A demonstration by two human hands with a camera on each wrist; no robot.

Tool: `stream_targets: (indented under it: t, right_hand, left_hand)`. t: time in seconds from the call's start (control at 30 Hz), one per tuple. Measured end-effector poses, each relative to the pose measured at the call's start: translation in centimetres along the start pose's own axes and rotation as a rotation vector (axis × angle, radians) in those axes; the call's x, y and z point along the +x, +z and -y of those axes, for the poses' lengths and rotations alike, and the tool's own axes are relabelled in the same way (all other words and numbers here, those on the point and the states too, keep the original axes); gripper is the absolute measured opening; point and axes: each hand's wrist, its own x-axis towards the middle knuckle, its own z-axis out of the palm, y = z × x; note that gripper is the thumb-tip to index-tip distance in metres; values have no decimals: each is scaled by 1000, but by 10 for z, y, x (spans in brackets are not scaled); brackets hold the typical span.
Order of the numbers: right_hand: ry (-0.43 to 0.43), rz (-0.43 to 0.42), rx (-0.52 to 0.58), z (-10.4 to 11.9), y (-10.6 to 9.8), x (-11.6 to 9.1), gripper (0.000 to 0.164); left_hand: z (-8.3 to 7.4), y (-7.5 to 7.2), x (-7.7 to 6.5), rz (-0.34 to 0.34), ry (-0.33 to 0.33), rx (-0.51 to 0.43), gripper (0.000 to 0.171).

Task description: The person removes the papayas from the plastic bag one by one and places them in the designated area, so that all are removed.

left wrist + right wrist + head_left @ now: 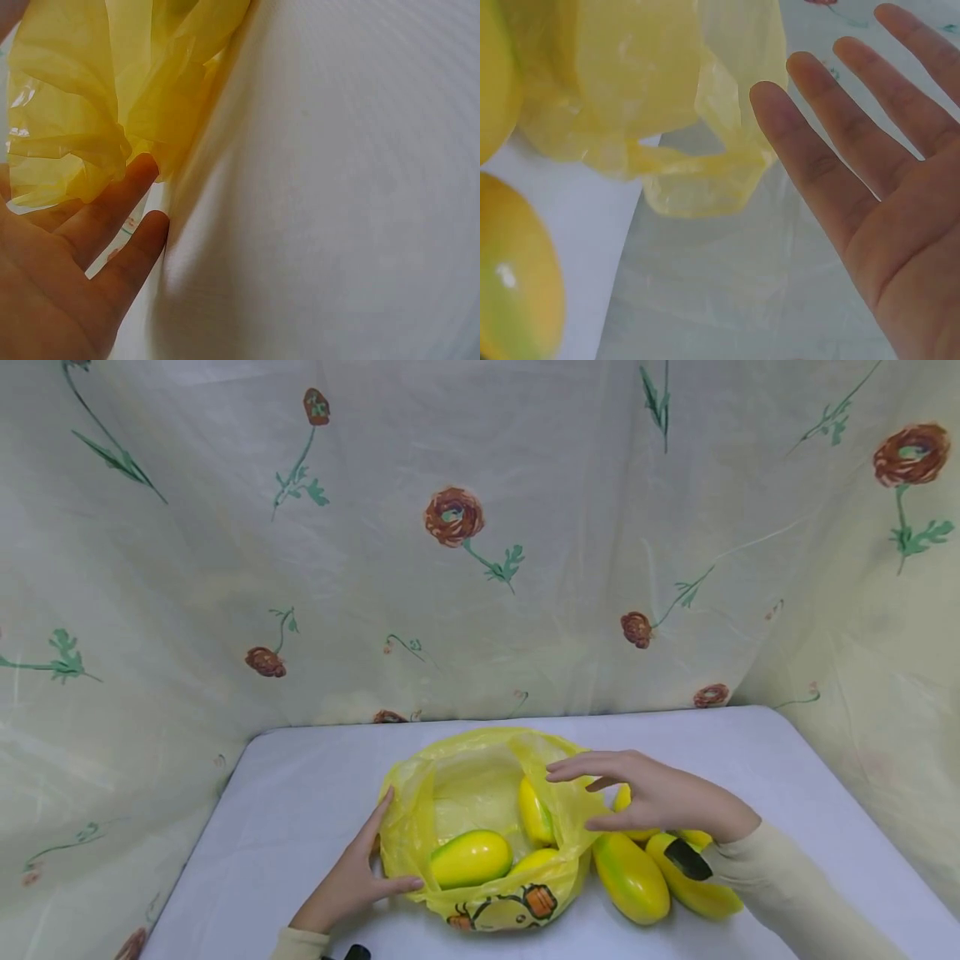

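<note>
A yellow plastic bag (420, 777) stands on the table with its mouth spread open upward. Inside it lie several yellow mango-like fruits with green patches, one mango (471, 857) near the front rim. My left hand (348, 881) touches the bag's left side, thumb and fingers spread; the left wrist view shows fairly straight fingers (112, 206) against the crumpled plastic. At the bag's right rim, my right hand (652, 793) hovers with extended fingers and holds nothing. Whether its fingertips touch the plastic I cannot tell from the head view; the right wrist view shows the palm (915, 247) bare.
More mangoes lie right of the bag, below my right hand, the nearest mango (632, 878) close to the bag. A white cloth covers the table (300, 793). Behind and at both sides hangs a flower-patterned curtain (540, 635).
</note>
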Motion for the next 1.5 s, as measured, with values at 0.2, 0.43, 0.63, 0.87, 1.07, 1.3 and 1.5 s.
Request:
stream_targets:
  t: [0.2,0.43,0.63,0.87,1.07,1.3,1.5]
  right_hand:
    - [-21,71,35,4,4,20,60]
    - [-7,158,49,9,14,44,58]
    - [-61,247,2,18,24,67,57]
    - [-96,312,-97,26,36,90,55]
    - [-88,371,-128,29,47,105,56]
    - [-139,447,-197,29,65,122,58]
    - [-107,529,-253,34,74,133,60]
  left_hand:
    - [-1,-1,1,-5,-2,-2,131]
    - [0,-2,1,-7,-6,-12,132]
    - [2,-2,1,2,14,-31,130]
    - [1,-2,2,-2,21,-31,131]
    - [1,-2,3,3,16,-25,130]
    - [3,-2,2,15,12,-45,128]
    - [3,-2,1,20,22,-53,127]
